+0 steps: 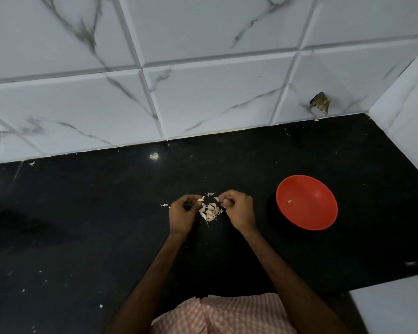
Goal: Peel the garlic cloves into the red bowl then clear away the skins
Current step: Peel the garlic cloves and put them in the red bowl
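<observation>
A small pile of garlic cloves and papery skins (210,213) lies on the black counter between my hands. My left hand (182,214) is curled just left of the pile, pinching a pale piece of garlic (200,200) at its fingertips. My right hand (239,208) is curled just right of the pile with a small pale piece at its fingertips; I cannot tell whether it is a clove or skin. The red bowl (316,218) stands to the right of my right hand and holds one peeled clove (289,201).
Loose skin bits (164,205) lie left of my left hand and others (211,194) beyond the pile. The white marble-tiled wall (203,92) runs along the back, with a side wall (408,116) at the right. A white surface (393,307) adjoins the counter's near right edge.
</observation>
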Motion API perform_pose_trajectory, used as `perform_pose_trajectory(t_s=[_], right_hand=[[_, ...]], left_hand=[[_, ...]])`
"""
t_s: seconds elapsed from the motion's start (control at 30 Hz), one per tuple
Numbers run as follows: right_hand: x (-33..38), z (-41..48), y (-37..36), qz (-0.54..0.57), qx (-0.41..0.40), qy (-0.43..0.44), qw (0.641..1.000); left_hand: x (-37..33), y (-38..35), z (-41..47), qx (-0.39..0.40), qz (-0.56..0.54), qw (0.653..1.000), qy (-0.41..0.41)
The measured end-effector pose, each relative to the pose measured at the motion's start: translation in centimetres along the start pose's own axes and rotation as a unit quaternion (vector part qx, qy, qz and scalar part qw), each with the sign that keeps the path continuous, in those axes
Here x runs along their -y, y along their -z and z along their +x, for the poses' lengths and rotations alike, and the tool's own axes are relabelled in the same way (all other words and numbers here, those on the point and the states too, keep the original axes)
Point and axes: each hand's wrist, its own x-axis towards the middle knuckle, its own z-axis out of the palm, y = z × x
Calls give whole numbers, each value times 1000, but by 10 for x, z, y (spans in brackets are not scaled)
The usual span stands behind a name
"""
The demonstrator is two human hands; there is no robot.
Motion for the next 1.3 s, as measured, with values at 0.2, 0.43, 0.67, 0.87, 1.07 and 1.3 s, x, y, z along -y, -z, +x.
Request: perform_pose_trajectory(t_s=[0.2,0.43,0.67,0.87,1.07,1.3], right_hand=[[12,-3,-1,95,6,-8,995],[12,-11,0,120,45,13,992],[-8,-6,56,109,-68,-23,991],[-61,1,126,34,-194,-105,975],[-90,7,128,-66,-151,-157,974],[-86,7,125,-102,-151,-151,972]], left_hand=[[-8,1,-4,22,6,999,-26],[-16,-10,-8,36,37,996,-73],[-18,-39,-3,33,126,990,-56],[17,-30,-2,-43,315,948,-5],[25,-32,-1,-8,348,937,-21],[20,-35,-2,5,320,947,-3]])
